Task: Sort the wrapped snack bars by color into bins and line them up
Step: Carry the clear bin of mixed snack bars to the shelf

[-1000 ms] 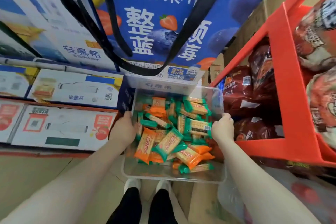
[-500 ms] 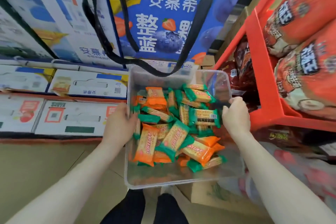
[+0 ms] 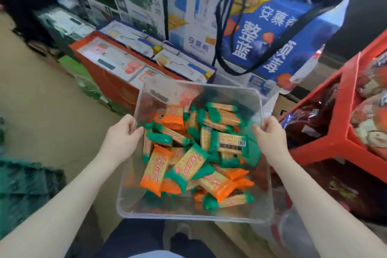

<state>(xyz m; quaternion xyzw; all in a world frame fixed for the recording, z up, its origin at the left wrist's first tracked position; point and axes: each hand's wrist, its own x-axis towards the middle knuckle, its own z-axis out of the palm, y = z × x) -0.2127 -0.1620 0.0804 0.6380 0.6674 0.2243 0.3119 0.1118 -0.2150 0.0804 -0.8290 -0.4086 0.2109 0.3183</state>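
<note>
Tan floor [image 3: 41, 111] | stacked cartons [image 3: 134, 52] | red rack [image 3: 343, 142]

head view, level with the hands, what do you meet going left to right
tan floor → left hand → clear bin of orange and green snack bars → right hand → red crate

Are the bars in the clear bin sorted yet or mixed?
Mixed: orange and green snack bars lie jumbled together in the clear bin.
</note>
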